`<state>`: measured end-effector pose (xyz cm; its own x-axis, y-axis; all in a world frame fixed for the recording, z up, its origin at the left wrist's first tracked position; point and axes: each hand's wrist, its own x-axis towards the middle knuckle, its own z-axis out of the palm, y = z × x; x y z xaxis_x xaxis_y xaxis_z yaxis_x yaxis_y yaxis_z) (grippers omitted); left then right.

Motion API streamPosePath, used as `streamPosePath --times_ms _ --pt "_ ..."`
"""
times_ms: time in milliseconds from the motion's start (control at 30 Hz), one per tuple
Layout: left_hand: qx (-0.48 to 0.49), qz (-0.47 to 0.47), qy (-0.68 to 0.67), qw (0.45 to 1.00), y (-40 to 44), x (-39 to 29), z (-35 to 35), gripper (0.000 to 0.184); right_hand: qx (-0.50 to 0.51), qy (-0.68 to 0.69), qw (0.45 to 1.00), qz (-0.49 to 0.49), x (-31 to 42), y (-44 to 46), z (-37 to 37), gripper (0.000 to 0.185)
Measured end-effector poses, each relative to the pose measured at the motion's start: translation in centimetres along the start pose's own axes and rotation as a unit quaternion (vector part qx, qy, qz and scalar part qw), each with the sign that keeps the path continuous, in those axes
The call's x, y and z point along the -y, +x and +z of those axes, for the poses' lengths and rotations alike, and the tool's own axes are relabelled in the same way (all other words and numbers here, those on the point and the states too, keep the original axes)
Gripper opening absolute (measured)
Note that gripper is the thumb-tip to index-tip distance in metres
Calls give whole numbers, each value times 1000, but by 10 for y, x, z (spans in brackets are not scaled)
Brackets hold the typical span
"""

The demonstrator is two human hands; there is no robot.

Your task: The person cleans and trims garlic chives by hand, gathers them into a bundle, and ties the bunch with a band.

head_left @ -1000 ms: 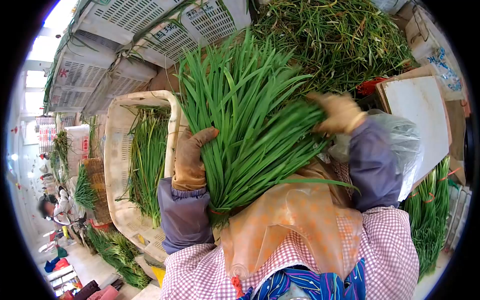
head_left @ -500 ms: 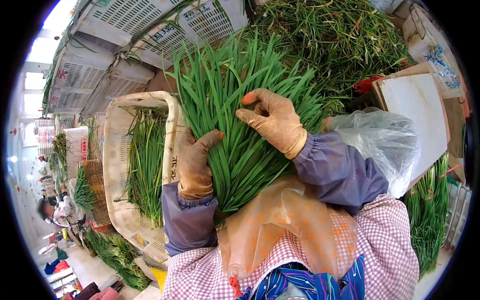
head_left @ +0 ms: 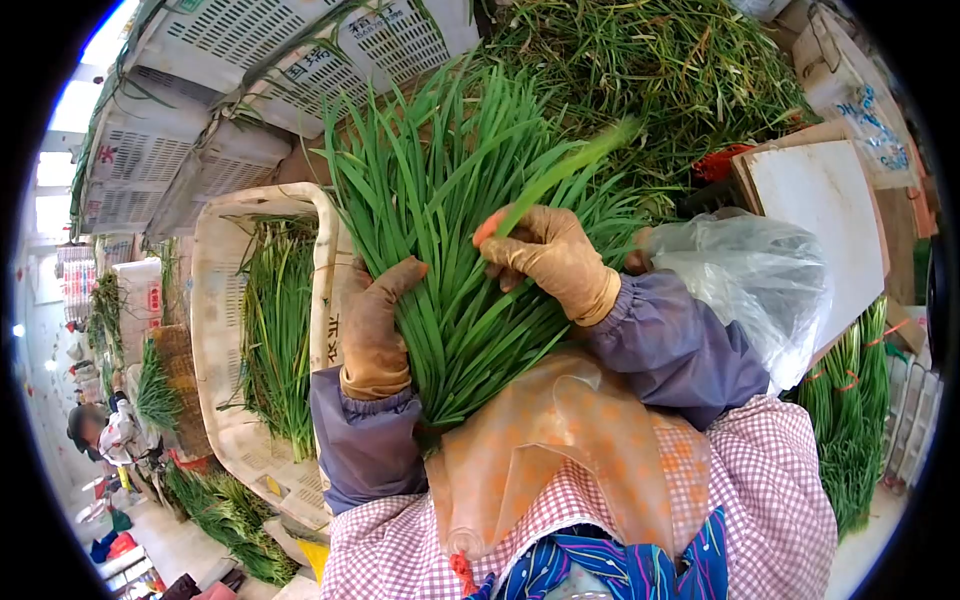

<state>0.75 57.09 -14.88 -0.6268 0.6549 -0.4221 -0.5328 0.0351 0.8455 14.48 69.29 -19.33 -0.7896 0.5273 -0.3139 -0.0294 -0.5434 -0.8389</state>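
Observation:
A large bunch of green Chinese chives (head_left: 455, 210) lies across my lap, its leaves fanned out away from me. My left hand (head_left: 378, 325), in a stained glove, is closed around the bunch's left side, thumb on top of the leaves. Over the bunch's right side, my right hand (head_left: 550, 258), gloved with an orange fingertip showing, pinches a single chive leaf (head_left: 575, 160). That leaf points up and right, slightly blurred. Beneath the bunch, a translucent brown plastic apron (head_left: 570, 420) covers my lap.
A white plastic crate (head_left: 207, 340) holding more chives stands to my left. Stacked crates (head_left: 240, 45) rise at the far left. A heap of discarded leaves (head_left: 650, 80) lies ahead. At right are a clear plastic bag (head_left: 750, 270), a white board (head_left: 820, 220) and tied chives (head_left: 850, 440).
My right hand has closed on a single leaf and lifts it out from the bunch. The left hand keeps its hold. The whole view has shifted slightly.

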Motion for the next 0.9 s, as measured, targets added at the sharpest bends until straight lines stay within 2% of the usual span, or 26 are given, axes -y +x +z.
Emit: streamPosePath --times_ms 100,167,200,233,267,300,367,433,500,533,567,600,633,667,700,767,833,867,900 --pt "2 -27 15 1000 -2 -1 5 48 44 -29 998 -16 -9 2 -5 13" --pt "-7 -24 -15 1000 -6 -2 9 52 38 -167 983 -67 -12 2 -6 16" --pt "4 -24 -8 1000 -5 -2 7 44 17 -287 954 -83 -1 -5 -3 16" --pt "15 -24 -2 1000 -4 -1 5 36 21 -288 954 -85 -3 -7 -3 16" --pt "34 -14 -16 999 0 2 -1 32 -20 -444 875 -193 -7 -7 -4 14" --pt "32 -12 -18 999 2 3 -7 32 -61 -580 758 -292 -10 -7 -3 13" --pt "17 -47 23 998 6 5 -13 45 -74 -566 766 -296 -17 -4 -5 12" --pt "37 -36 -10 999 3 6 -4 38 -153 -537 757 -339 -24 5 -18 12" --pt "39 -33 -11 999 4 8 -4 35 -202 -416 837 -293 -25 18 -45 14" --pt "31 -30 -19 999 -1 4 1 35 -254 -400 844 -252 -19 22 -62 21" --pt "32 -27 -22 999 -2 3 1 35 -278 -454 812 -238 -4 25 -84 24" --pt "34 -31 -30 998 -3 4 1 35 -279 -485 804 -201 4 32 -117 37" --pt "37 -37 -36 998 -4 3 0 34 -323 -595 719 -160 17 30 -135 56" --pt "39 -32 -38 998 -3 2 0 34 -357 -724 581 -103 32 20 -140 71" --pt "31 -41 -44 998 -3 2 -1 34 -392 -666 581 -255 43 19 -143 62" --pt "25 -51 -51 997 -4 4 0 34 -332 -395 761 -393 66 5 -100 51" --pt "66 -58 -61 994 -2 5 0 46 -177 -365 792 -456 74 -8 -51 40" --pt "62 -58 -60 995 -2 5 2 45 -99 -417 745 -512 67 -4 -40 40" --pt "57 -58 -59 995 -2 6 5 43 -103 -416 743 -513 68 -5 -41 40"
